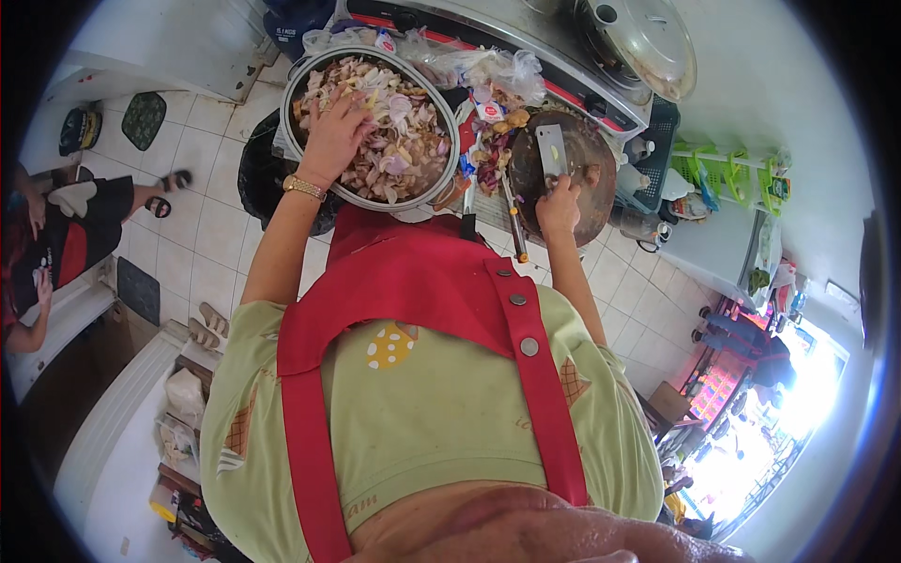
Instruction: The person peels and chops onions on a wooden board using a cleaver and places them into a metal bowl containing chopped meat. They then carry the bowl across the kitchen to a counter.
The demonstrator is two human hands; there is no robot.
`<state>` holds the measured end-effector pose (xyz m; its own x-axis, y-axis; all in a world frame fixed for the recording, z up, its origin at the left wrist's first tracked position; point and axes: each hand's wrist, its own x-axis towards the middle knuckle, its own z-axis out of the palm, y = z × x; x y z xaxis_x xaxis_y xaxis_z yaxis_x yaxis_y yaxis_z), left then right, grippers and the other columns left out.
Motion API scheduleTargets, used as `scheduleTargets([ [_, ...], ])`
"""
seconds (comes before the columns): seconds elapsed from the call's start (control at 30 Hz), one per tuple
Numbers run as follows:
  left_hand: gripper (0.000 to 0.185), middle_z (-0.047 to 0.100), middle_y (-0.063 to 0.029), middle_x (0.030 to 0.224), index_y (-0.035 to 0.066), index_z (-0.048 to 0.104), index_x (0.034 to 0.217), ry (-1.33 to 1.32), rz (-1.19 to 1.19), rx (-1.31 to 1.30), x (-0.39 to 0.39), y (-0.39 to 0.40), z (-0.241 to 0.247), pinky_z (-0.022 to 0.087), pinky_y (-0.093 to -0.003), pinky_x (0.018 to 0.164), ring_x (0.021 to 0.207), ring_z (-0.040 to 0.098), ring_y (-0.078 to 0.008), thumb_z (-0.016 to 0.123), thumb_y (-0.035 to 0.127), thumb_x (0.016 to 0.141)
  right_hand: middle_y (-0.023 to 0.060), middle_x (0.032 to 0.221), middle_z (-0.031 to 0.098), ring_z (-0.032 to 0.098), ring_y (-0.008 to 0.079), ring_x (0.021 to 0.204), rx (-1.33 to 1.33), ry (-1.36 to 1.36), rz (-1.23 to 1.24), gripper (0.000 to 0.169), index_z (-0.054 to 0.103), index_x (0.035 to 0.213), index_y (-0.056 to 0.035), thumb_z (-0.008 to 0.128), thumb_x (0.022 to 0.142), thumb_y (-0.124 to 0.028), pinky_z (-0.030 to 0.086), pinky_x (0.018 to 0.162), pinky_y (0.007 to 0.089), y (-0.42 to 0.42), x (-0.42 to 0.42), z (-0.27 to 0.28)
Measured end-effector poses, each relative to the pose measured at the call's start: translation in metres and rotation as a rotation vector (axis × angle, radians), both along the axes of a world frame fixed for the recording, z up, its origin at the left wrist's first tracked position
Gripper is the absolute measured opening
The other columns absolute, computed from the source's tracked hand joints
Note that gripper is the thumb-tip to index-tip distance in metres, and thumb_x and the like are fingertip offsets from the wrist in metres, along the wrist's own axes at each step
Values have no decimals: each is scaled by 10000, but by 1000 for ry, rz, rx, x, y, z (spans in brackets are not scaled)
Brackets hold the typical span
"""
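My left hand (339,130) is down in a large round metal pot (456,141), its fingers among the food. Chopped meat (373,172) with sliced red onion (400,107) fills the pot; whether the fingers grip any of it is hidden. My right hand (559,205) grips a cleaver (551,149) by its handle. The wide blade lies over a round wooden chopping board (595,200), with a small pale scrap stuck on the metal. Beside the board's left edge rests a knife (517,229) with a dark handle.
Peelings and scraps (493,158) lie between pot and board. Plastic bags (486,67) sit along a gas stove (563,91), which carries a lidded pan (654,49). A black bin bag (259,172) hangs left of the pot. Another person (63,232) is at the far left.
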<state>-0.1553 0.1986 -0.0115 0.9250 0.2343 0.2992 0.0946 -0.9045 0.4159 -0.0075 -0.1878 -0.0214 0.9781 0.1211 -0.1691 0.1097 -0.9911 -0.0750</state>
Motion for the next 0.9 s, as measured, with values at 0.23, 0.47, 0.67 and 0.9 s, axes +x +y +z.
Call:
scheduleTargets([
  [0.23, 195, 613, -95, 1161, 47, 666, 968, -197, 86, -132, 18, 42, -4, 417, -415, 972, 1152, 544, -300, 696, 125, 792, 224, 1196, 547, 617, 396, 1021, -169, 115, 102, 433, 515, 1200, -68, 646, 810, -207, 522, 829, 469, 22, 20, 24],
  [0.47, 267, 618, -122, 1143, 64, 662, 1056, -134, -36, -229, 8, 66, -1, 449, -384, 941, 1105, 561, -307, 669, 67, 789, 150, 1028, 629, 626, 352, 986, 452, 64, 578, 248, 633, 1029, -73, 666, 808, -179, 503, 841, 433, 95, -20, 49],
  [0.67, 448, 599, -210, 1163, 15, 568, 1224, -171, 158, -100, 28, 78, -10, 399, -436, 1001, 1111, 540, -371, 680, 161, 816, 181, 832, 675, 676, 318, 682, 443, 411, 291, 437, 504, 1177, 16, 633, 794, -151, 561, 647, 393, 109, -53, -35],
  [0.9, 555, 579, -174, 1229, -57, 474, 1299, 113, 419, -1071, 28, 150, -69, 483, -357, 886, 1038, 601, -260, 683, 203, 856, 174, 803, 659, 666, 238, 549, 848, 924, -201, 512, 528, 1136, 56, 722, 780, -257, 576, 432, 348, 133, -64, -27],
])
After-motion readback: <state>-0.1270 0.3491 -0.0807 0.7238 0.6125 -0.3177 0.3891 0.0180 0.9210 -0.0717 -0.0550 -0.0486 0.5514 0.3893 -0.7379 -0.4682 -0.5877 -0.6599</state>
